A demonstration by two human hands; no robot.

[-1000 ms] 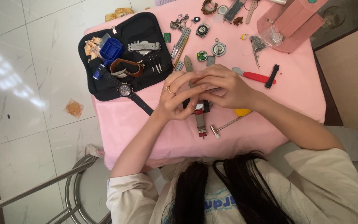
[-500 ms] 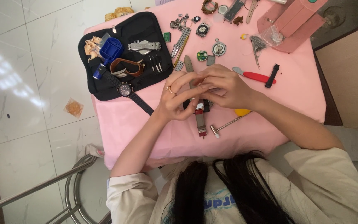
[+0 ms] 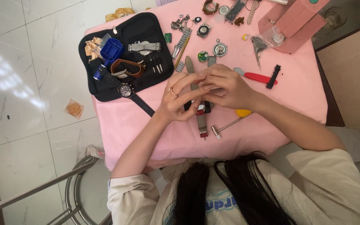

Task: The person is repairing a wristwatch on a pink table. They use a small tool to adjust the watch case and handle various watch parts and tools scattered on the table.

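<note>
Mid-frame on the pink tablecloth (image 3: 271, 121), left hand (image 3: 180, 102) and right hand (image 3: 226, 85) pinch a small strapped watch (image 3: 200, 114).
Fitting appears underway; the next move likely needs a steady, fine grip.

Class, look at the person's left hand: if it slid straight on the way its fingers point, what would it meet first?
The left hand points toward the right hand, which it already touches. Past that, probably the red-handled tool on the pink tablecloth, though depth is unclear.
</note>
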